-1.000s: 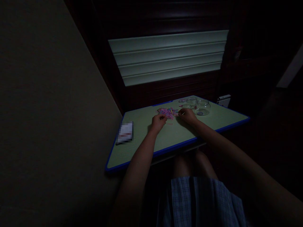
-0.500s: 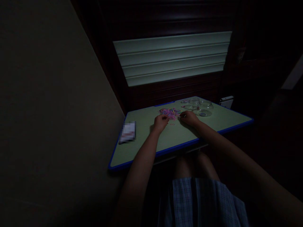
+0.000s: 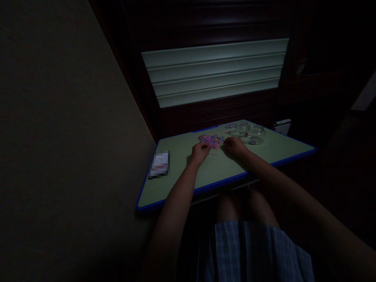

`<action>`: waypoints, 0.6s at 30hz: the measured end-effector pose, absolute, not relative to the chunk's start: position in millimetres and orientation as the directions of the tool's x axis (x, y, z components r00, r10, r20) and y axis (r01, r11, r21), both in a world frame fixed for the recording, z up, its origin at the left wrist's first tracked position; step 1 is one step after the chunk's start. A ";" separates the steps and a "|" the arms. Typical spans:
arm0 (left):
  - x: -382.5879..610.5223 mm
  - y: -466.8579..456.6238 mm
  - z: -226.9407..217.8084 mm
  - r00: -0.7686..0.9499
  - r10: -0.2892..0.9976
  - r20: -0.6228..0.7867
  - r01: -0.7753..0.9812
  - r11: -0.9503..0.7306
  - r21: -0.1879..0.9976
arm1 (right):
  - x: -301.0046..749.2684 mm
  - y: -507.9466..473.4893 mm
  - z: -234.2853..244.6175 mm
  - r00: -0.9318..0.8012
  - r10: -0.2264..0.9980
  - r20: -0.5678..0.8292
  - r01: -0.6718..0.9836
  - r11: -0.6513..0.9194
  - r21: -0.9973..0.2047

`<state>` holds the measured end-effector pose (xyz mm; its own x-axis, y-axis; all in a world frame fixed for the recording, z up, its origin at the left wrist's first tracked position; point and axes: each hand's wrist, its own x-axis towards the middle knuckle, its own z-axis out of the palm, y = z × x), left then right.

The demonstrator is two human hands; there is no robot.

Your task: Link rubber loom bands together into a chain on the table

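Observation:
A pile of small colourful pieces (image 3: 210, 140), mostly pink with some blue, yellow and green, lies toward the back of the table; the dim light hides their exact kind. At its near left edge is my left hand (image 3: 200, 152), fingers curled together in a pinch. My right hand (image 3: 235, 147) is at the pile's right edge, its thumb and fingers also pinched. What either pinch holds is too small and dark to make out. A single thin pinkish loop (image 3: 214, 154) rests on the tabletop between the hands, just in front of the pile.
Clear round jars (image 3: 255, 135) stand behind my right hand, with small pieces visible in them. A blurred-out flat object (image 3: 159, 163) lies at the left of the pale green table (image 3: 217, 176), which has a blue edge. A wall rises close on the left.
Both hands stay almost where they were, pinched at the pile. The whole view has shifted very slightly.

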<state>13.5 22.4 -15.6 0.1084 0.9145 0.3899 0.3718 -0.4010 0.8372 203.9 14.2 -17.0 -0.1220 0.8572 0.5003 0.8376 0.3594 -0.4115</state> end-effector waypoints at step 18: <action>12.1 25.1 -18.7 0.127 0.908 0.400 0.373 -0.417 0.829 | 201.2 10.7 -14.8 -0.137 0.874 0.466 0.875 0.327 -0.356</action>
